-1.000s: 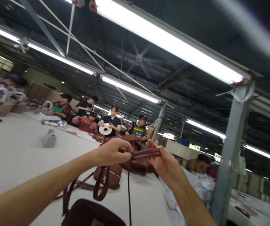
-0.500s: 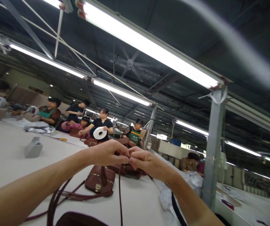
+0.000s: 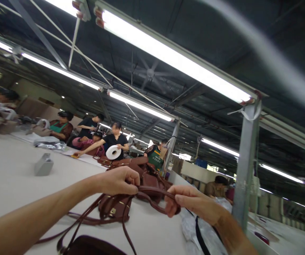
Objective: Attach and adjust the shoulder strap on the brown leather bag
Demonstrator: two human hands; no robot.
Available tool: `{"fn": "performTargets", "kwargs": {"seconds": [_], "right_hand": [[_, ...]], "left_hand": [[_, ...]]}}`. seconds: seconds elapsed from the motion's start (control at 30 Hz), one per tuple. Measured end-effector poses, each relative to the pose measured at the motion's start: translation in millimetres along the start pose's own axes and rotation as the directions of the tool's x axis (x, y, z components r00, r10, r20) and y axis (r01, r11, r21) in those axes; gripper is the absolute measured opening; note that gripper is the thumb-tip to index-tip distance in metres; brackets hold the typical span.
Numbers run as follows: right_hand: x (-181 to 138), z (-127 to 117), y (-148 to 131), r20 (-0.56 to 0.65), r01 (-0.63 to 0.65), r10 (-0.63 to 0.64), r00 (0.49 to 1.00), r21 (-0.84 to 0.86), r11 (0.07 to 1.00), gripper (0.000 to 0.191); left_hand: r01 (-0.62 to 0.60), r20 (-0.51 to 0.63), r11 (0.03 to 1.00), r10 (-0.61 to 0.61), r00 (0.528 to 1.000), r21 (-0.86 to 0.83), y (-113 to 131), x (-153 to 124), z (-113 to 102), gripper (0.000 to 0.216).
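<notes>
Two hands hold one brown strap above the desk. At the near edge lies a dark bag, partly cut off. The left hand is closed on the strap, and the right hand pinches its folded loop. Behind them a brown bag stands on the desk, then more bags. Far away, other workers sit along the desk.

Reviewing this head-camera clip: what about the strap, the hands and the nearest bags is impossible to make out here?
- Head view: the strap passes into the left hand and right hand; curled fingers hide its held parts.
- The nearest dark bag is cut off by the bottom edge.
- The clasp on the brown bag is too small to read.
- The pipe overhead is blurred.
</notes>
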State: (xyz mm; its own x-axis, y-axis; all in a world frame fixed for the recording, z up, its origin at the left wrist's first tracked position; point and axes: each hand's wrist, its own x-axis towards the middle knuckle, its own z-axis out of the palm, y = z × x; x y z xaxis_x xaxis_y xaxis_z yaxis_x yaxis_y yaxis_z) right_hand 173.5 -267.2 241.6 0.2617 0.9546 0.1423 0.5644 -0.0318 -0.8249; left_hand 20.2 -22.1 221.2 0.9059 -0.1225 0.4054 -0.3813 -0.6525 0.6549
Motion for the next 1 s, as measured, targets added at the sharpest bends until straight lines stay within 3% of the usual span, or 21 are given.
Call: {"fn": "performTargets", "kwargs": {"seconds": [0.1,0.2,0.3,0.53,0.77,0.87,1.0], "right_hand": [[11.4,16.1,-30.3,0.087,-0.125,0.153,0.984,-0.265,0.956,0.054],[30.1,33.9,-40.9,0.009,-0.049,0.055,0.998,-0.335,0.941,0.051],[43.4,40.6,-31.1,-0.062,0.073,-0.094,0.994,-0.273,0.959,0.054],[39.3,23.8,-22.7,-0.04,-0.021,0.014,0.999,-0.172,0.985,0.054],[13.5,-20.4,-12.8,-0.134,-0.021,-0.001,0.991,-0.162,0.987,0.053],[1.5,-36.9,-5.9,-0.234,0.034,-0.042,0.971,-0.037,0.999,0.049],[-1.0,-37.7,5.8,-0.351,0.223,-0.135,0.926,0.222,0.949,0.045]], "left_hand": [[-0.026,0.029,0.999,0.027,0.999,-0.03,4.5,10.0,-5.8,0.014],[-0.028,0.048,0.999,0.03,0.998,-0.037,6.6,12.0,-7.0,0.02],[0.008,0.046,0.999,-0.006,0.999,-0.037,5.5,5.7,-6.1,0.022],[0.128,0.058,0.99,-0.124,0.991,-0.057,-9.6,-8.4,-1.1,0.025],[0.158,0.099,0.978,-0.145,0.985,-0.136,-28.7,-23.9,3.5,0.022],[0.183,0.123,0.967,-0.163,0.979,-0.174,-31.5,-30.0,7.5,0.022],[0.176,0.121,0.961,-0.153,0.981,-0.213,-30.1,-25.6,12.1,0.021]]}}
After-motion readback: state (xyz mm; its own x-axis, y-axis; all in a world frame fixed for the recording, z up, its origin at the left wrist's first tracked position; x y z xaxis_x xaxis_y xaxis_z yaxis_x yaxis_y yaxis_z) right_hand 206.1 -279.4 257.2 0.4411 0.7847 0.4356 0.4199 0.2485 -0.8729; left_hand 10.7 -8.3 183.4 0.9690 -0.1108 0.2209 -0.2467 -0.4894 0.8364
